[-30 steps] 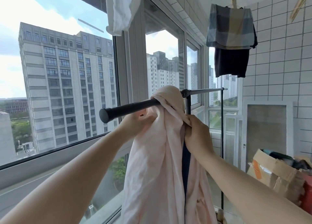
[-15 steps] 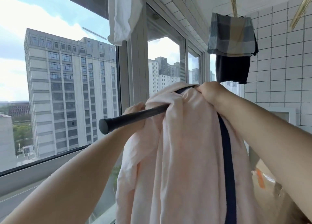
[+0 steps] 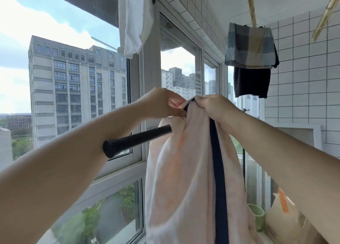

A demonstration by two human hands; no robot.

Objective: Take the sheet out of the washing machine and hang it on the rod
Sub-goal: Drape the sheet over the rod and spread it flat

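Sheet, pale pink with a dark blue stripe, hanging bunched from both hands, top edge lifted above the rod. Left hand pinching that top edge between thumb and curled fingers; right hand just beside it, fingers curled round the gathered cloth. Rod running below the left hand, black end cap poking out past the left forearm. White cloth hanging above the left hand; plaid and black garments hanging above the right.
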